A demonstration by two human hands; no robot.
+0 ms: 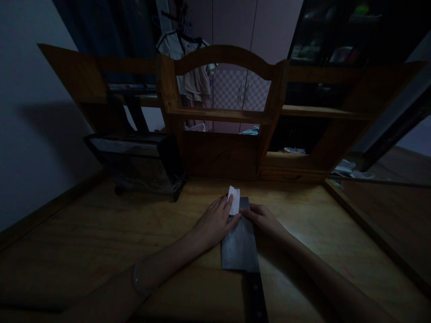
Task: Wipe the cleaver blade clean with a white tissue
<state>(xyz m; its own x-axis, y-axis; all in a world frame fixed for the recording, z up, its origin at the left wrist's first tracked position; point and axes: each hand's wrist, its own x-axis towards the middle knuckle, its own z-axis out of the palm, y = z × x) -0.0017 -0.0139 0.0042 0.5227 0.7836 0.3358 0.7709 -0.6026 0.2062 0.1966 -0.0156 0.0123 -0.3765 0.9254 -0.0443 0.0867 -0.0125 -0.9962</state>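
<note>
A cleaver (239, 251) with a wide grey blade and a black riveted handle lies on the wooden desk, its handle toward me. My left hand (213, 223) is closed on a folded white tissue (235, 198) at the far part of the blade, its thumb reaching over the steel. From the other side, my right hand (264, 219) grips the blade near its far end, thumb on top and the other fingers partly hidden. Both thumbs almost meet beside the tissue's lower corner.
A dark, flat-sided case with straps (134, 163) stands at the back left of the desk (161, 233). Behind rises a wooden shelf unit (220, 157) with a small drawer (292, 176). Clothes (197, 83) hang beyond it. A wall (33, 112) borders the left side. The room is dim.
</note>
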